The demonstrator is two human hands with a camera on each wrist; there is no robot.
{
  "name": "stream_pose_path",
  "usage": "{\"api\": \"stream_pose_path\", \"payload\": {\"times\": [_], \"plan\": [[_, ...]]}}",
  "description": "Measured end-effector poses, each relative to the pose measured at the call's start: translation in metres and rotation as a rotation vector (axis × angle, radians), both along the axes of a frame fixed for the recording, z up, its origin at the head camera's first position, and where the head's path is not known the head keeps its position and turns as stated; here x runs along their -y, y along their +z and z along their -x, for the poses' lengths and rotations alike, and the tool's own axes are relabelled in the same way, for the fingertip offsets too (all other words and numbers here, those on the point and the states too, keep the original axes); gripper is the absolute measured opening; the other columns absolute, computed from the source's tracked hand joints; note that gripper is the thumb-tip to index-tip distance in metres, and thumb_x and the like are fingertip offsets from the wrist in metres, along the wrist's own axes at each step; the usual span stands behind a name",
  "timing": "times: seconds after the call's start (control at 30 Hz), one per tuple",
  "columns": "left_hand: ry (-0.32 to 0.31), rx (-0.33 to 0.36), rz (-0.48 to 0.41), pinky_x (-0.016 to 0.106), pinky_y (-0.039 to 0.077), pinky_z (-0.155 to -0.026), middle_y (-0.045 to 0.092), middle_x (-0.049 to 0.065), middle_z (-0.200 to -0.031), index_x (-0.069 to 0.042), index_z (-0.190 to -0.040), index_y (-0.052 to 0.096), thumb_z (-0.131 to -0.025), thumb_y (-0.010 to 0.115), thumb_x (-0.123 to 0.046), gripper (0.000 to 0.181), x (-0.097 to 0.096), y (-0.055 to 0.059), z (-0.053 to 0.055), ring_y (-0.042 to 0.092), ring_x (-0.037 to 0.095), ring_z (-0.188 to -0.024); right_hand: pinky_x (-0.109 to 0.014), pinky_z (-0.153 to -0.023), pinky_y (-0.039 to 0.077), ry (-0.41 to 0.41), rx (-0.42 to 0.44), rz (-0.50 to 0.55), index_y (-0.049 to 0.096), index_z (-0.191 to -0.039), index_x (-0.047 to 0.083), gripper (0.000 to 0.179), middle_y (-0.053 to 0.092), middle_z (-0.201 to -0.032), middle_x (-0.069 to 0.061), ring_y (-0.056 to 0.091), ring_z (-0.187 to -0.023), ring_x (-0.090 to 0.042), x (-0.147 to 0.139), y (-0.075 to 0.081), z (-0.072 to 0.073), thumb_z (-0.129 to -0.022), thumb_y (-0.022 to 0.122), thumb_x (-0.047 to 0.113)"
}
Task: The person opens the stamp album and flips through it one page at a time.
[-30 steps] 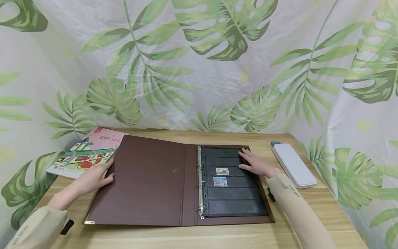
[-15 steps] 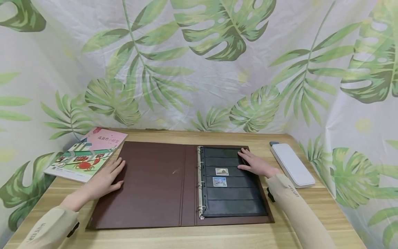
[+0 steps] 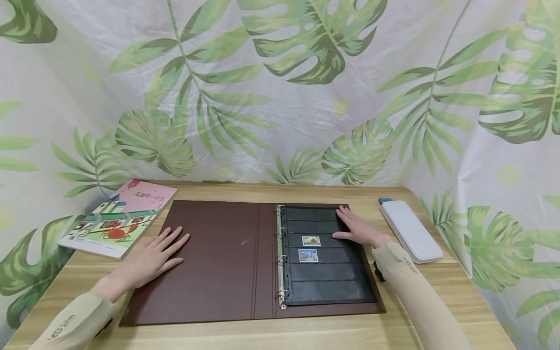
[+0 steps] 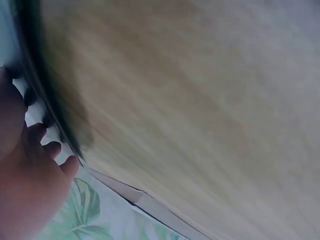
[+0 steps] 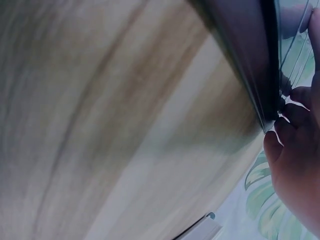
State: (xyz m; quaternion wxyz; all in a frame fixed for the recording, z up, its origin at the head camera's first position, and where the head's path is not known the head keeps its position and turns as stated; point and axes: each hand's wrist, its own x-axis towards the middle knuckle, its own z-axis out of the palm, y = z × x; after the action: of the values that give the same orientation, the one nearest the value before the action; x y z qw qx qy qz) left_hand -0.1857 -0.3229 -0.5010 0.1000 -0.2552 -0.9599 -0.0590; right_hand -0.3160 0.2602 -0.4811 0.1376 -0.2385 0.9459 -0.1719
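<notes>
A dark brown ring binder [image 3: 214, 262] lies spread flat on the table. My left hand [image 3: 150, 260] rests on its left cover near the outer edge, fingers straight and spread. On the right side, metal rings [image 3: 281, 257] hold a black stamp page [image 3: 332, 272] with horizontal pockets. Two stamps sit in it, a yellowish stamp [image 3: 311, 241] above a blue and purple stamp [image 3: 308, 255]. My right hand [image 3: 358, 229] rests on the page's upper right edge with extended fingers. In the right wrist view, the fingertips [image 5: 285, 127] touch the shiny page by the binder's edge.
A picture book [image 3: 118, 218] with a red crab on its cover lies at the back left, close to the binder. At the right stands a long white case [image 3: 412, 231] with a blue-grey tab. A leaf-patterned curtain [image 3: 280, 97] surrounds the wooden table [image 3: 210, 335].
The left cover, slightly raised before, has come down flat. My left hand has moved from its edge onto its surface, fingers spreading. The right hand has stayed on the page.
</notes>
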Motion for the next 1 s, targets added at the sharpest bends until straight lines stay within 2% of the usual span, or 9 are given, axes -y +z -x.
{"api": "stream_pose_path", "payload": {"times": [0.13, 0.3, 0.53, 0.77, 1.0], "plan": [[-0.012, -0.002, 0.005, 0.055, 0.041, -0.103, 0.045, 0.024, -0.151, -0.011, -0.148, 0.048, -0.096, 0.063, -0.039, 0.061, 0.0009, -0.0025, -0.0007, 0.045, 0.049, -0.135, -0.058, -0.121, 0.021, 0.01, -0.012, -0.01, 0.019, -0.157, -0.001, 0.09, 0.01, -0.166, -0.023, 0.012, -0.153, -0.042, 0.0016, 0.0001, -0.0001, -0.095, 0.06, 0.05], [0.002, 0.028, -0.018, 0.052, 0.039, -0.106, 0.043, 0.022, -0.154, -0.014, -0.149, 0.046, -0.096, 0.062, -0.04, 0.062, 0.0013, -0.0047, -0.0015, 0.043, 0.048, -0.138, -0.058, -0.12, 0.022, 0.012, -0.026, -0.009, 0.02, -0.156, -0.003, 0.088, 0.012, -0.165, -0.024, 0.014, -0.153, -0.043, 0.003, 0.0003, -0.0015, -0.096, 0.06, 0.048], [0.014, 0.062, -0.002, 0.05, 0.039, -0.107, 0.041, 0.021, -0.155, -0.015, -0.151, 0.044, -0.098, 0.058, -0.042, 0.061, 0.0006, -0.0038, 0.0003, 0.041, 0.048, -0.139, -0.059, -0.12, 0.024, 0.0, -0.027, 0.001, 0.022, -0.156, -0.002, 0.087, 0.014, -0.165, -0.023, 0.015, -0.153, -0.043, 0.0036, 0.0029, -0.0042, -0.096, 0.061, 0.047], [0.006, 0.056, -0.012, 0.05, 0.038, -0.108, 0.041, 0.022, -0.155, -0.014, -0.152, 0.043, -0.098, 0.06, -0.04, 0.062, 0.0011, -0.0024, -0.0006, 0.04, 0.047, -0.14, -0.057, -0.119, 0.027, 0.015, -0.055, 0.031, 0.025, -0.156, -0.001, 0.084, 0.018, -0.164, -0.022, 0.02, -0.152, -0.04, 0.0051, 0.0017, -0.0046, -0.095, 0.062, 0.044], [0.012, 0.057, -0.003, 0.049, 0.039, -0.108, 0.041, 0.022, -0.155, -0.014, -0.151, 0.045, -0.098, 0.059, -0.041, 0.061, -0.0013, -0.002, -0.0006, 0.042, 0.048, -0.139, -0.057, -0.118, 0.028, 0.006, -0.03, 0.037, 0.026, -0.156, 0.0, 0.086, 0.019, -0.164, -0.022, 0.022, -0.152, -0.04, 0.0027, 0.0011, -0.0009, -0.094, 0.065, 0.044]]}}
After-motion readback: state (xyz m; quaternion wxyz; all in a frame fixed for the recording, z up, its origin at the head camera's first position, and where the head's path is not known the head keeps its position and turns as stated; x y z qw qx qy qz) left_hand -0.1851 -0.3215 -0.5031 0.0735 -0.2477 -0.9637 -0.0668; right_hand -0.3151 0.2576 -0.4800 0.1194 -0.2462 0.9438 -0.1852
